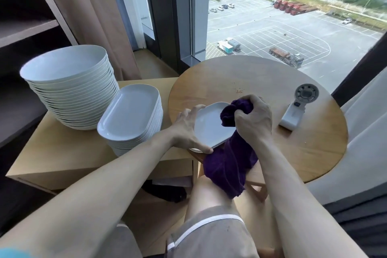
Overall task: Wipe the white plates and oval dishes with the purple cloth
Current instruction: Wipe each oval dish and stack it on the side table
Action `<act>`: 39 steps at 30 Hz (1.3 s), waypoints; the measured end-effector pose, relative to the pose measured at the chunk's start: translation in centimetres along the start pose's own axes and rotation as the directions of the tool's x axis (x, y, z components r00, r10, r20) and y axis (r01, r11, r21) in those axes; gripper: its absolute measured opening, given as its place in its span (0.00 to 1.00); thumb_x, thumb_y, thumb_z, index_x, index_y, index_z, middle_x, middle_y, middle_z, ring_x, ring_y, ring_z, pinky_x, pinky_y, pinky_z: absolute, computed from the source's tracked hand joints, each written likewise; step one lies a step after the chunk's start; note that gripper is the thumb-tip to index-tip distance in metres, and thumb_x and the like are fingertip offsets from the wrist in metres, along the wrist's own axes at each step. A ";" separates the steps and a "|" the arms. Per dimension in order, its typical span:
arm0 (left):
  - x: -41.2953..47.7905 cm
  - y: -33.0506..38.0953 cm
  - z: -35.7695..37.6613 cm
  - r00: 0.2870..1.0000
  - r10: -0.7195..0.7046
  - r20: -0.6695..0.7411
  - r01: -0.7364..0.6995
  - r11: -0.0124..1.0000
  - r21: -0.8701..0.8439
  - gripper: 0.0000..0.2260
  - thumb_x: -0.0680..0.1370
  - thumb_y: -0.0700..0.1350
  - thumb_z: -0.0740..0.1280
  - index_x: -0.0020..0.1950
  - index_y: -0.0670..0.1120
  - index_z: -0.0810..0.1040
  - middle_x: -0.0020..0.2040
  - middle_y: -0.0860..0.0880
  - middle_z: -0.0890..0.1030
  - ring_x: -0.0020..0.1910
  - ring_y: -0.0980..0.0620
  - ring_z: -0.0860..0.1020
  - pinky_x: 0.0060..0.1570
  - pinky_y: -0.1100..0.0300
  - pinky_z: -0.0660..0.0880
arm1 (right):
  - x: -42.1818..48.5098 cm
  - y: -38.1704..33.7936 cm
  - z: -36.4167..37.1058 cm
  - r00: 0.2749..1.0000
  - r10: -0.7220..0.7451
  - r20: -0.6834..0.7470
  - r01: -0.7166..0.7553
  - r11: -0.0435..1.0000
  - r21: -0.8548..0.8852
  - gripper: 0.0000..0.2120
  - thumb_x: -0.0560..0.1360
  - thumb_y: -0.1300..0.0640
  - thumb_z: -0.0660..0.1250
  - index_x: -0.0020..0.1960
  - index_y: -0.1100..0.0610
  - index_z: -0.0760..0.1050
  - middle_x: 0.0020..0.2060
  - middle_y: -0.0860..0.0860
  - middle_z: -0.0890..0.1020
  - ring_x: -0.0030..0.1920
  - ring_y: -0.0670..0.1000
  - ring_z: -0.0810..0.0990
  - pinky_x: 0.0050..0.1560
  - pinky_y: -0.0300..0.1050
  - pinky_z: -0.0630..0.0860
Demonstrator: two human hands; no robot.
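Note:
My left hand grips a small white oval dish by its left rim, holding it tilted at the near left edge of the round wooden table. My right hand is closed on the bunched purple cloth, pressing its top against the dish's inner face while the rest hangs down over my knee. A tall stack of round white plates and a stack of white oval dishes stand on the low wooden cabinet to the left.
A small white handheld fan lies on the right side of the round table. A floor-to-ceiling window stands beyond it, with curtains and dark shelving at the left. My knees sit below the table edge.

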State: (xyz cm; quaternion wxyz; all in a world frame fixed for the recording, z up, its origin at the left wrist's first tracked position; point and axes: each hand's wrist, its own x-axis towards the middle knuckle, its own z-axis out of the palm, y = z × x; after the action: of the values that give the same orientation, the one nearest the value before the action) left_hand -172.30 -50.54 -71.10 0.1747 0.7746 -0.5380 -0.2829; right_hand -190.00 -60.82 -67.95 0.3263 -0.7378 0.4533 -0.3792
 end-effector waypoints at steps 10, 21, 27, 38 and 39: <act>1.1 -0.3 -0.4 0.999 0.041 -0.016 -0.038 0.990 0.137 0.60 0.62 0.60 0.83 0.80 0.65 0.43 0.76 0.49 0.56 0.76 0.44 0.55 0.75 0.41 0.60 | 0.0 -0.1 -0.1 1.000 0.008 0.023 -0.008 1.000 0.016 0.13 0.69 0.63 0.64 0.44 0.45 0.76 0.47 0.46 0.78 0.57 0.56 0.75 0.60 0.49 0.74; -0.7 -0.3 -3.9 0.939 0.087 -0.332 -0.025 0.982 0.188 0.56 0.59 0.63 0.82 0.78 0.63 0.50 0.69 0.44 0.64 0.68 0.44 0.64 0.65 0.51 0.64 | -0.1 0.0 0.1 1.000 0.000 -0.005 0.000 1.000 0.023 0.13 0.69 0.63 0.65 0.45 0.45 0.77 0.46 0.45 0.77 0.57 0.54 0.74 0.58 0.44 0.69; -4.0 -0.8 -6.7 0.825 -0.094 -0.557 0.186 0.976 0.110 0.57 0.57 0.66 0.80 0.77 0.60 0.51 0.69 0.41 0.64 0.68 0.40 0.63 0.71 0.46 0.65 | -0.4 -0.3 0.4 0.999 -0.035 0.040 0.034 0.999 0.014 0.13 0.70 0.63 0.65 0.49 0.48 0.78 0.48 0.47 0.77 0.59 0.56 0.74 0.60 0.45 0.70; -10.1 -6.1 -6.1 0.597 -0.481 -0.643 0.474 0.857 -0.200 0.57 0.58 0.67 0.81 0.78 0.52 0.54 0.68 0.38 0.67 0.68 0.39 0.65 0.72 0.48 0.63 | -0.6 -0.4 1.0 0.993 -0.033 0.113 0.034 0.999 -0.007 0.14 0.70 0.64 0.64 0.49 0.48 0.78 0.50 0.47 0.77 0.58 0.55 0.74 0.59 0.45 0.68; -10.1 -6.2 -6.0 0.599 -0.485 -0.637 0.477 0.855 -0.202 0.58 0.58 0.67 0.81 0.78 0.52 0.54 0.69 0.38 0.66 0.69 0.39 0.64 0.72 0.48 0.62 | -0.6 -0.3 1.1 0.992 -0.029 0.121 0.030 1.000 -0.009 0.14 0.70 0.64 0.64 0.50 0.48 0.78 0.50 0.47 0.77 0.58 0.55 0.74 0.58 0.45 0.68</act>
State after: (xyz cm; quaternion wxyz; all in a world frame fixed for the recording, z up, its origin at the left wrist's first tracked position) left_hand -166.61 -39.09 -67.52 0.2767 0.9377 -0.2085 -0.0257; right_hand -189.16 -60.02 -68.41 0.3435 -0.7677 0.4238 -0.3360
